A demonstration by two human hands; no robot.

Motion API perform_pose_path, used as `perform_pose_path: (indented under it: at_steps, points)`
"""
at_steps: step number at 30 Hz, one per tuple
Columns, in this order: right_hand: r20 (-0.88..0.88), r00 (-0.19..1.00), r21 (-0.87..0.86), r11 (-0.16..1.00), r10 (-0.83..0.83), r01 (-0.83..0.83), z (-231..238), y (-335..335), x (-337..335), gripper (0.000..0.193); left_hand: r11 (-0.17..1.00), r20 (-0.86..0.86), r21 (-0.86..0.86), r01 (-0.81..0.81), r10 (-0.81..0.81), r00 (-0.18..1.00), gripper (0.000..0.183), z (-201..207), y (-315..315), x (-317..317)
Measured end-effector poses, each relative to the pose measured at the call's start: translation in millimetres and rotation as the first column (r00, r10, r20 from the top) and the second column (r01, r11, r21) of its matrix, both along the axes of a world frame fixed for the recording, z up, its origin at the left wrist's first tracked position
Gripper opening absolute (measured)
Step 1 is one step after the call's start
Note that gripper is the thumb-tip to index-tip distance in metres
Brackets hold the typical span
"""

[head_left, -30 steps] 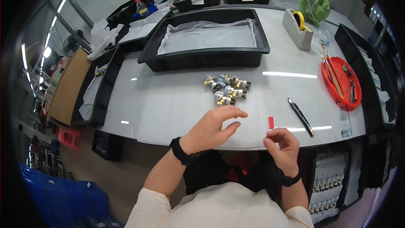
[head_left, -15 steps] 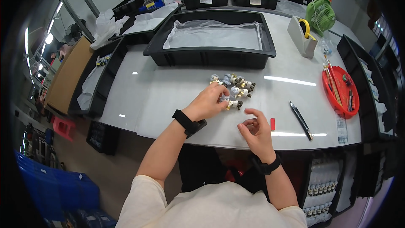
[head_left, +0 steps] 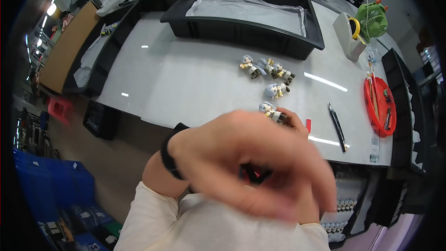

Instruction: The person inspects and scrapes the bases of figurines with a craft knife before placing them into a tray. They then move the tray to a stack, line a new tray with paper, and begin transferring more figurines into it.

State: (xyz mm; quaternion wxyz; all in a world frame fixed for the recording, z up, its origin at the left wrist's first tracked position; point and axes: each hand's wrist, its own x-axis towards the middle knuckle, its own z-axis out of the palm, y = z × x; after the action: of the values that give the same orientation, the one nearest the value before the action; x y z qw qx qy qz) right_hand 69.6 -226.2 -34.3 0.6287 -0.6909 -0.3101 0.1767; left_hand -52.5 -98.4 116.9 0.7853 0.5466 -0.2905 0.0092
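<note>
Evidently the right hand (head_left: 290,123) is pinching a small figurine (head_left: 271,111) at the worktop (head_left: 195,79) edge, while the blurred left hand (head_left: 251,167), fingers curled, is hovering at six o'clock, grip untellable.

Bright overhead light streaks glare across the glossy white tabletop (head_left: 195,79); the near left hand (head_left: 251,167) smears with motion blur; fisheye edges bend, dark vignette all around.

Counts: five small figurines, three clustered (head_left: 267,68) toward the table's (head_left: 186,79) far edge, one (head_left: 275,89) mid-table, one (head_left: 272,112) at the near edge; one black pen (head_left: 337,126); one red tray (head_left: 380,107); one green fan (head_left: 371,18); one tape dispenser (head_left: 349,30).
</note>
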Motion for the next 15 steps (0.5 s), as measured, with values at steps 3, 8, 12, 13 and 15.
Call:
perform_pose_path:
  at_steps: [3,8,12,13,15]
  points:
    - [0.095,0.993,0.048,0.996,0.076,-0.081,-5.2,16.1,-8.8,0.028,0.967,0.144,-0.214,0.142,-0.112,0.983,0.011,3.8,-1.1,-38.9]
    - [0.121,0.991,0.01,0.998,0.055,-0.057,-9.7,8.8,-4.7,0.029,0.906,0.243,-0.304,0.294,-0.225,0.944,0.014,-2.4,-1.2,-17.4]
    - [0.103,0.994,-0.021,0.999,0.046,-0.044,-8.0,12.4,-7.3,0.028,0.886,0.286,-0.306,0.348,-0.263,0.922,0.017,0.1,-7.9,-5.4]
    - [0.107,0.993,0.006,0.999,0.05,-0.051,-9.2,12.8,-6.4,0.028,0.876,0.295,-0.314,0.367,-0.277,0.915,0.017,0.0,-10.3,-5.8]
    - [0.105,0.992,0.014,0.998,0.066,-0.067,-8.5,13.3,-3.4,0.028,0.854,0.313,-0.323,0.408,-0.31,0.898,0.019,0.9,-9.9,-7.9]
